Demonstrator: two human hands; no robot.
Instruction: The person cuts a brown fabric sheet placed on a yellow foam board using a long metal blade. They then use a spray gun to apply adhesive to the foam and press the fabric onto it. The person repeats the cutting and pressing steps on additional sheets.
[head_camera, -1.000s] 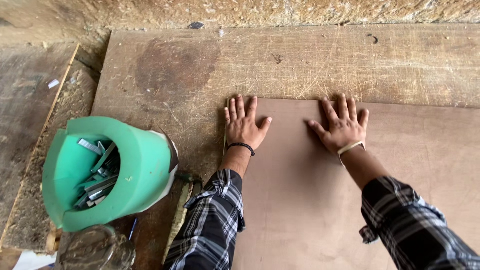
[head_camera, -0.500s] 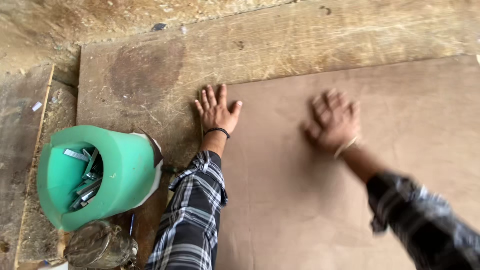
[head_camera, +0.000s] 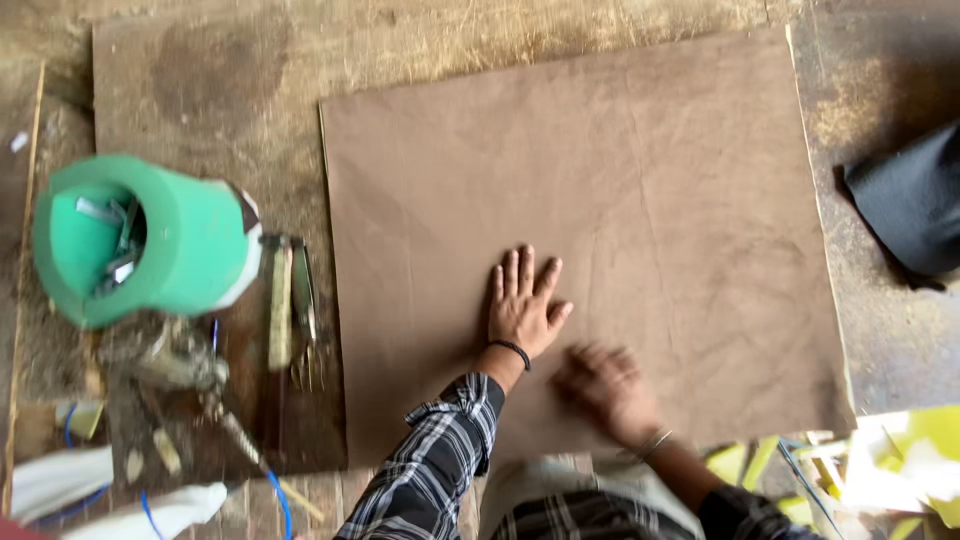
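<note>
A wooden counter (head_camera: 200, 60), worn and stained, carries everything in view. On it lies a large brown sheet (head_camera: 620, 200), flat, which serves as the landmark here; it covers most of the counter's middle and right.

Left of the sheet, a green bucket (head_camera: 170, 240) lies on its side, mouth turned away from the sheet, with small metal pieces (head_camera: 115, 245) inside. Off the sheet's right edge sits a dark grey cloth (head_camera: 910, 205), partly out of frame.

Between bucket and sheet, just beside the sheet's left edge, lie narrow hand tools (head_camera: 290, 300).

The left hand (head_camera: 522, 305) rests on the sheet's lower middle, palm down, fingers spread, holding nothing; a dark band circles its wrist. The right hand (head_camera: 605, 390) is on the sheet near its lower edge, just right of the left, blurred; it appears flat and unclamped. The two hands are near one another but apart.
</note>
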